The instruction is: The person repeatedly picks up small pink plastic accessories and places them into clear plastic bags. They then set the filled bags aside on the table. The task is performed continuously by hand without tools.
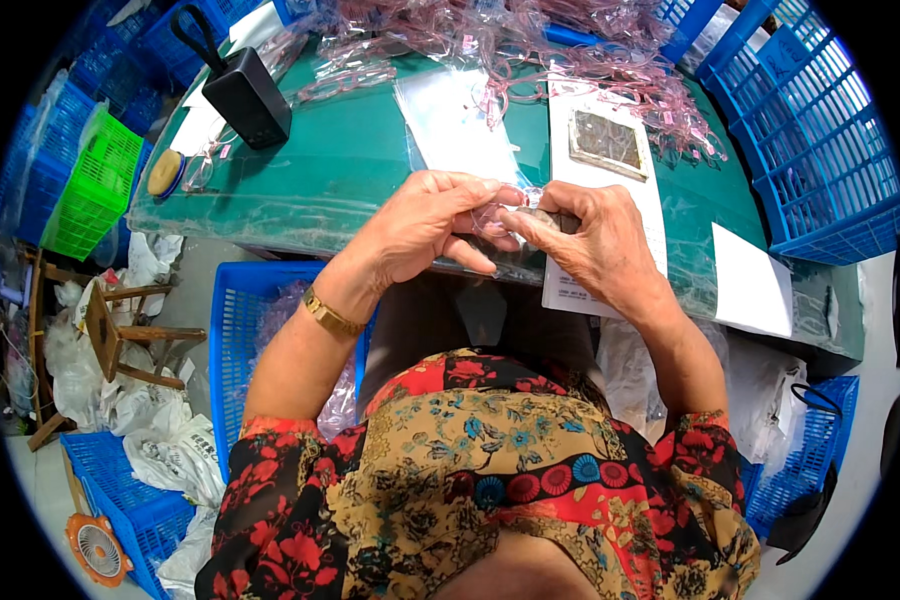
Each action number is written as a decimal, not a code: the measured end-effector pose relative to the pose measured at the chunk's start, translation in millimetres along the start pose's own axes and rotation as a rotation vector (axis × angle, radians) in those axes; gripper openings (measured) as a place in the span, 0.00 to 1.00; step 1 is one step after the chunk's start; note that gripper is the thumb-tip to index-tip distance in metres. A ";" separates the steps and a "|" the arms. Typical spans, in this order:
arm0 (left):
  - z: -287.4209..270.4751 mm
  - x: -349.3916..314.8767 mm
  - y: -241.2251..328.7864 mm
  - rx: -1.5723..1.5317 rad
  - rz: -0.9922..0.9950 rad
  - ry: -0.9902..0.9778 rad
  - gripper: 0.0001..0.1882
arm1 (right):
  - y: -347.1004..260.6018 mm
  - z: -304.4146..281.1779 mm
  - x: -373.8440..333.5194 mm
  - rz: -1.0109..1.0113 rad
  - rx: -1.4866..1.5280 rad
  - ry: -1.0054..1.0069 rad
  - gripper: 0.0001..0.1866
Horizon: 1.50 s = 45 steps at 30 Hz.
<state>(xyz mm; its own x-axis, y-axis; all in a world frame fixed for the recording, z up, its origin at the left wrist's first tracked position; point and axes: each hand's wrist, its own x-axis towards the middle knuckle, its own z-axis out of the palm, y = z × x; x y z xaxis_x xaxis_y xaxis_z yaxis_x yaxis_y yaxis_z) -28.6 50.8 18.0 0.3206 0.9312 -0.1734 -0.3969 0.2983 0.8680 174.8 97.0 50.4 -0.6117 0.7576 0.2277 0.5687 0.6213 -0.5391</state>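
Note:
Over the table's near edge, my left hand (425, 225) holds a pair of clear, thin-rimmed glasses (488, 220) between thumb and fingers, a round lens showing below the fingertips. My right hand (595, 235) is closed against the other side of the glasses. A small dark grey piece (562, 220) is pinched in its fingers; its kind is hard to make out. Clear plastic sheets (455, 115) lie beyond my hands. Farther right, a dark rectangular pad in a pale frame (607, 143) rests on white paper (567, 110).
Many pink glasses in clear bags (430, 45) are heaped along the back of the green table (340, 165). A black box with a strap (255, 100) and an oval brush (165, 173) stand left. Blue crates (810, 130) flank the table; another (240, 320) sits below it. A wooden stool (105, 325) is left.

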 end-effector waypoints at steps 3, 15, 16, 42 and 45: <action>1.1 0.3 0.9 -0.020 -0.010 0.005 0.22 | -0.2 -0.3 -1.5 0.014 -0.024 0.001 0.23; 0.5 0.1 -0.1 -0.024 -0.003 0.019 0.22 | 3.3 -1.0 -0.8 0.025 -0.015 -0.016 0.23; 0.4 0.3 -0.1 -0.028 -0.006 0.016 0.22 | 4.3 -0.1 -1.1 0.016 -0.011 -0.005 0.23; -2.3 -7.6 11.2 -0.054 -0.027 0.001 0.22 | 29.0 -19.3 -3.5 0.104 0.272 0.157 0.19; -5.7 -6.5 9.4 -0.061 -0.028 -0.017 0.21 | 35.1 -16.6 -5.0 0.148 0.542 0.007 0.17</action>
<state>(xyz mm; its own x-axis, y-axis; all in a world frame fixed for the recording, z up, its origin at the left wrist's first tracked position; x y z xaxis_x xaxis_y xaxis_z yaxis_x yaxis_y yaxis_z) -39.3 48.8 24.6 0.3465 0.9189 -0.1885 -0.4391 0.3365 0.8330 206.9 118.3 43.8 -0.5425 0.8311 0.1225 0.2829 0.3181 -0.9049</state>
